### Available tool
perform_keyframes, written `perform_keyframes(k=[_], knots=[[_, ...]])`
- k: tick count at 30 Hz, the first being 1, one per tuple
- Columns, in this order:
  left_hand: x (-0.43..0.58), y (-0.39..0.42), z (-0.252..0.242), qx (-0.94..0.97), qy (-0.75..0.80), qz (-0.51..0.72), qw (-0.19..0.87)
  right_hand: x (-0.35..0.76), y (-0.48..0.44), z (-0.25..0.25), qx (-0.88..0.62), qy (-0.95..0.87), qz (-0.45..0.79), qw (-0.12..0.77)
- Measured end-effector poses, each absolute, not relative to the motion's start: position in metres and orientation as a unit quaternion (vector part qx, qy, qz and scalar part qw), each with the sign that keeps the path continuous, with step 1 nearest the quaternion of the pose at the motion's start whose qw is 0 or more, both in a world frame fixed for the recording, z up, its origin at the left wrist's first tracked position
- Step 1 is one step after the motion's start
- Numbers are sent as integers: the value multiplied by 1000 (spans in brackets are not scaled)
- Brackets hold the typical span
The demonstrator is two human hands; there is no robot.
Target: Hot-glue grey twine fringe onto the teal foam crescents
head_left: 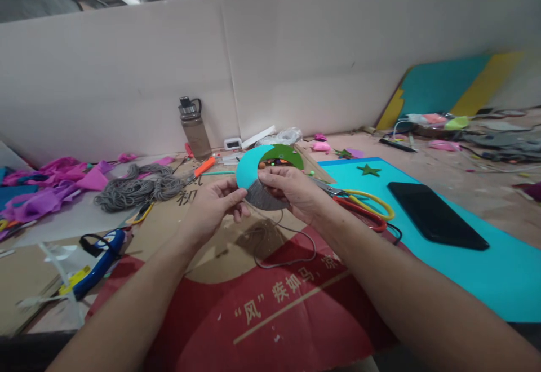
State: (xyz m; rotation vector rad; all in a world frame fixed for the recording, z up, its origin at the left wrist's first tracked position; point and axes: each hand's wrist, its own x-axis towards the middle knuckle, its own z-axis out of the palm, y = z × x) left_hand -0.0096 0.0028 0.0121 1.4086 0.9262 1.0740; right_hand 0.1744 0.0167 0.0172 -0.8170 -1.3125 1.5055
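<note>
Above the cardboard I hold a flat ring point(251, 168) with a cyan part, a green part and a grey part point(264, 196) that looks wrapped in cord. My right hand point(291, 189) pinches the ring at its inner edge, over the grey part. At the ring's left edge, the thumb and forefinger of my left hand point(222, 197) are closed on it; whether cord is also between them is hidden. A thin grey cord point(291, 262) hangs below and loops over the cardboard point(203, 259).
Scissors point(367, 206) and a black phone point(435, 214) lie at right, near a green star point(369, 171) on a cyan sheet point(499, 270). At left are a grey cord bundle point(135, 189), an orange cutter point(205, 166) and a blue tool point(101, 259). A bottle point(195, 129) stands behind.
</note>
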Motion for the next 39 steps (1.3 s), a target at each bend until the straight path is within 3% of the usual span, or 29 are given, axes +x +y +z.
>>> perform_keyframes(k=[16,20,28,34,39], knots=[[-4,-4,18,532,389,507,556,167,13,11,-353,-579,580,452],[-5,-3,15,552,420,485,532,166,10,12,-357,-576,581,451],[-8,-2,18,515,449,418,598,165,12,9,-346,-575,594,444],[-8,-3,18,511,448,442,585,167,11,10,-330,-539,641,435],[-11,-1,11,532,454,448,557,168,13,10,-341,-566,607,441]])
